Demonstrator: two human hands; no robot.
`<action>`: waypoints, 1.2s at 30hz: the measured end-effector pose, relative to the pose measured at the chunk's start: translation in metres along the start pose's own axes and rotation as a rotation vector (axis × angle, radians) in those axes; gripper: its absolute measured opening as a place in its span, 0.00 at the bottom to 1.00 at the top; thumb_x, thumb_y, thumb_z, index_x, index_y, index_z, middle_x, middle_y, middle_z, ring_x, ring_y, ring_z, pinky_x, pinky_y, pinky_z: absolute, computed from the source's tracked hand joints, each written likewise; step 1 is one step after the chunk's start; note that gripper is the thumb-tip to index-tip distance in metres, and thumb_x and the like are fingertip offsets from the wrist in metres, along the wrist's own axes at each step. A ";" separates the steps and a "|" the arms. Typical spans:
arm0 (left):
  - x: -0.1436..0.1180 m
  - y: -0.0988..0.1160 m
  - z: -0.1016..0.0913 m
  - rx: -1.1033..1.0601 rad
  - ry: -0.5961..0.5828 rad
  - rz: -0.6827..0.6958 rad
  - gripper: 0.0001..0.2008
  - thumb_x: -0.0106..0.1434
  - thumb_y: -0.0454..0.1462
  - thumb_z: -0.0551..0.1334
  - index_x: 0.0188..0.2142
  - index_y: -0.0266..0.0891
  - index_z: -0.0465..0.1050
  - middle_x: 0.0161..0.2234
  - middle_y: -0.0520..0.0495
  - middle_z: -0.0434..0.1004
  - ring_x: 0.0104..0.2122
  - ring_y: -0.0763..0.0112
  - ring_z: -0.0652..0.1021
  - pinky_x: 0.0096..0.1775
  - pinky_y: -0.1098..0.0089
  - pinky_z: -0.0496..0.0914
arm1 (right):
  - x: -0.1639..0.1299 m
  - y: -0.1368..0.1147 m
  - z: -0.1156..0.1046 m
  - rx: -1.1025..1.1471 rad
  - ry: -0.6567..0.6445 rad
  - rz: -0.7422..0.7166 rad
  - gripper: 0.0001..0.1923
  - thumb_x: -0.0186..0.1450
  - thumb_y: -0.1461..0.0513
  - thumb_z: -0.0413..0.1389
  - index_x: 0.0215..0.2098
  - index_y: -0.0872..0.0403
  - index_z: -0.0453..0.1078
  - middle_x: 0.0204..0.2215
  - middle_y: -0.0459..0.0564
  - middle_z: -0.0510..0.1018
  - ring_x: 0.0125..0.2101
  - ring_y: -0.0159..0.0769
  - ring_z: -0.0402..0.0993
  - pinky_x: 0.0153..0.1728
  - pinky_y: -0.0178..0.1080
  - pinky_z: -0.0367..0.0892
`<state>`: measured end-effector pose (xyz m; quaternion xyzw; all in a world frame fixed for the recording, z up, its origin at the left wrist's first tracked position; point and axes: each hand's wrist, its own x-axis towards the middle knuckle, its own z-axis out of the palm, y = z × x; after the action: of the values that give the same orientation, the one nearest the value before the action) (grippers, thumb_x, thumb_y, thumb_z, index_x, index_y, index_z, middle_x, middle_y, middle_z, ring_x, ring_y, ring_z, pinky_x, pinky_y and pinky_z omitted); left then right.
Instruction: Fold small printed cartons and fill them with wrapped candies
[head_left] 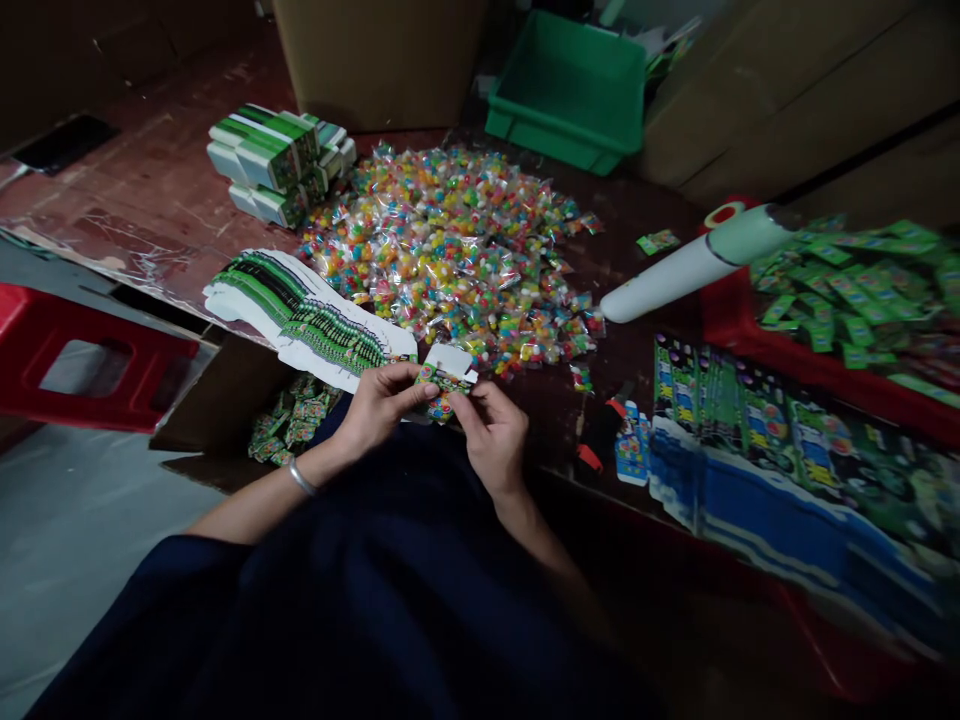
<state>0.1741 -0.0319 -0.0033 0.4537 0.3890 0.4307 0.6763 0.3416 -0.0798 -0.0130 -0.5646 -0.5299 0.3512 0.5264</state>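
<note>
Small printed carton point(440, 406): located at the near table edge, between both hands, white flap point(450, 360) standing open on the far side. Left hand point(381, 405) pinched its left edge, thumb on the face; right hand point(496, 432) pinched the right side. Two-sided grip presumably kept the light card steady and the flap clear. Fanned flat cartons point(315, 322) lay just left, overlapped, probably so that single pieces separated easily. Heap of clear candy packets point(450, 255) sat just beyond, likely for short reach. Farther: banded carton stacks point(259, 150) left, green plastic bin point(566, 145) right.
</note>
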 end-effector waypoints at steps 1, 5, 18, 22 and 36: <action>-0.001 -0.002 0.003 0.006 0.050 0.034 0.15 0.57 0.46 0.77 0.35 0.38 0.81 0.31 0.48 0.82 0.31 0.70 0.79 0.38 0.69 0.76 | -0.001 0.003 0.004 -0.007 0.037 0.005 0.14 0.69 0.50 0.62 0.32 0.51 0.73 0.26 0.44 0.79 0.26 0.33 0.76 0.30 0.35 0.74; -0.006 -0.009 0.009 0.076 0.198 0.186 0.26 0.57 0.43 0.77 0.53 0.44 0.76 0.42 0.47 0.81 0.32 0.72 0.79 0.38 0.70 0.78 | -0.001 0.012 0.013 0.037 0.166 -0.035 0.13 0.68 0.51 0.63 0.43 0.51 0.76 0.31 0.47 0.83 0.29 0.35 0.79 0.32 0.37 0.77; 0.000 0.003 -0.007 0.060 -0.266 0.051 0.18 0.60 0.38 0.74 0.46 0.37 0.73 0.44 0.46 0.74 0.33 0.75 0.77 0.35 0.74 0.76 | 0.005 0.017 0.006 -0.118 0.133 -0.274 0.06 0.72 0.56 0.58 0.41 0.49 0.72 0.39 0.50 0.79 0.40 0.40 0.79 0.42 0.43 0.76; -0.003 0.002 -0.003 0.057 -0.189 0.051 0.19 0.61 0.38 0.74 0.46 0.39 0.69 0.46 0.46 0.72 0.35 0.74 0.78 0.35 0.74 0.77 | 0.010 0.013 0.010 0.037 0.121 -0.288 0.03 0.72 0.59 0.58 0.44 0.48 0.69 0.48 0.53 0.80 0.50 0.43 0.80 0.49 0.46 0.76; -0.005 0.004 -0.017 0.311 -0.236 0.224 0.17 0.65 0.33 0.69 0.51 0.41 0.69 0.49 0.43 0.74 0.50 0.63 0.78 0.45 0.67 0.80 | 0.038 -0.013 -0.016 0.117 -0.170 0.085 0.09 0.64 0.55 0.67 0.31 0.51 0.76 0.28 0.44 0.79 0.29 0.32 0.75 0.33 0.36 0.71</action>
<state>0.1562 -0.0310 -0.0036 0.6400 0.3162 0.3817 0.5871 0.3613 -0.0477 0.0093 -0.5232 -0.5267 0.4501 0.4962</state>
